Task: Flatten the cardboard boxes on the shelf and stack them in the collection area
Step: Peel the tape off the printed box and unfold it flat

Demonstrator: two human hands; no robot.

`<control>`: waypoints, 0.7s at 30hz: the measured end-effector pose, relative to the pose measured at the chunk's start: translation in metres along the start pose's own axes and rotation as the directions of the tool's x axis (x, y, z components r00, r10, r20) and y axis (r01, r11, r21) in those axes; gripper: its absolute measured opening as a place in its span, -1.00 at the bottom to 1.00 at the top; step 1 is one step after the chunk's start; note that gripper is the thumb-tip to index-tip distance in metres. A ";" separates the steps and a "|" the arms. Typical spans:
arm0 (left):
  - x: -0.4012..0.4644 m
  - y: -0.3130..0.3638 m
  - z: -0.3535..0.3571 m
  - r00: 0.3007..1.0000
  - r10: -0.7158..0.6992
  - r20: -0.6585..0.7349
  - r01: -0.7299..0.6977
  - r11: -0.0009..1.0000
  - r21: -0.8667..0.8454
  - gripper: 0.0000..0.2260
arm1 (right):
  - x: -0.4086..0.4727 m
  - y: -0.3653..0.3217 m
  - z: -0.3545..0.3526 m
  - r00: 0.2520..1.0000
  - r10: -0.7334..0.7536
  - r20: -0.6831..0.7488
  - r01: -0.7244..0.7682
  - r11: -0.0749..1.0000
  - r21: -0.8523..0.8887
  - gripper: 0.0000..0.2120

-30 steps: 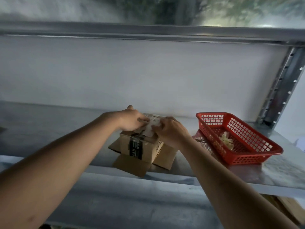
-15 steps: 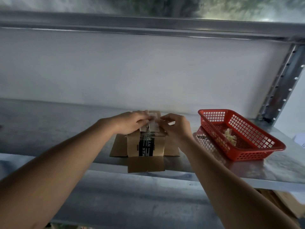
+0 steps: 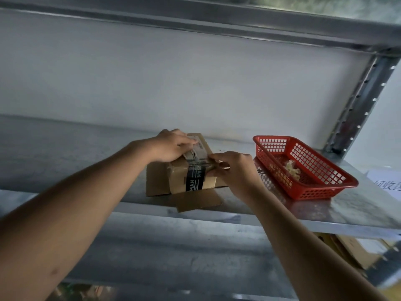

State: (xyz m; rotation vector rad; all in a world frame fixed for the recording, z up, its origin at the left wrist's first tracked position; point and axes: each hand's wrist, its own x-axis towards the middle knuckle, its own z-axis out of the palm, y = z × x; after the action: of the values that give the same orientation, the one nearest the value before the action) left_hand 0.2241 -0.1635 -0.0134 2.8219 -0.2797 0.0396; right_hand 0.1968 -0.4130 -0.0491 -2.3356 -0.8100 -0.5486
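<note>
Your right hand (image 3: 233, 168) now pinches tape (image 3: 199, 164) at frame centre; left hand (image 3: 171, 147) presses flat on the box (image 3: 193, 177), which has turned.

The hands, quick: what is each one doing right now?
Left hand: rests on top of the cardboard box, fingers fairly straight, pressing it down.
Right hand: fingers curled, pinching the clear tape on the box.

pale wall (image 3: 173, 72), perforated metal upright (image 3: 360, 101)
</note>
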 end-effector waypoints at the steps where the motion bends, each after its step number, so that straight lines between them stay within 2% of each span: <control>1: -0.001 0.001 -0.001 1.000 -0.025 -0.002 0.025 0.999 0.022 -0.59 | -0.001 0.001 -0.002 1.000 0.011 -0.014 -0.011 1.000 -0.015 -0.58; 5: -0.009 0.009 -0.004 0.998 -0.039 -0.049 0.046 0.988 0.150 -0.51 | 0.002 0.001 -0.010 0.997 0.073 -0.035 -0.079 0.971 -0.224 -0.57; 7: -0.012 0.014 -0.003 0.997 -0.026 -0.078 0.041 0.978 0.204 -0.54 | 0.002 -0.006 -0.011 1.000 0.000 0.027 0.007 0.965 -0.264 -0.52; 10: -0.015 0.016 0.001 0.994 -0.036 -0.099 0.055 0.979 0.198 -0.56 | -0.003 -0.024 -0.009 0.968 -0.196 0.155 0.219 0.965 -0.144 -0.49; 12: -0.015 0.016 0.002 0.994 -0.045 -0.102 0.062 0.984 0.170 -0.56 | -0.004 -0.035 -0.003 0.954 -0.243 0.178 0.266 0.956 -0.121 -0.53; 18: -0.012 0.012 0.006 0.993 -0.057 -0.105 0.070 0.989 0.130 -0.54 | -0.007 -0.053 0.016 0.940 -0.338 -0.047 0.318 0.919 -0.234 -0.86; 21: -0.011 0.009 0.007 0.993 -0.048 -0.109 0.061 0.991 0.118 -0.53 | -0.007 -0.058 0.019 0.927 -0.365 -0.084 0.326 0.898 -0.295 -0.89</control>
State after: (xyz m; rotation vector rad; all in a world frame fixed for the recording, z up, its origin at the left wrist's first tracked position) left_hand 0.2110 -0.1719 -0.0176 2.9335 -0.1810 0.2003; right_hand 0.1564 -0.3667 -0.0436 -2.3749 -1.1572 -1.0241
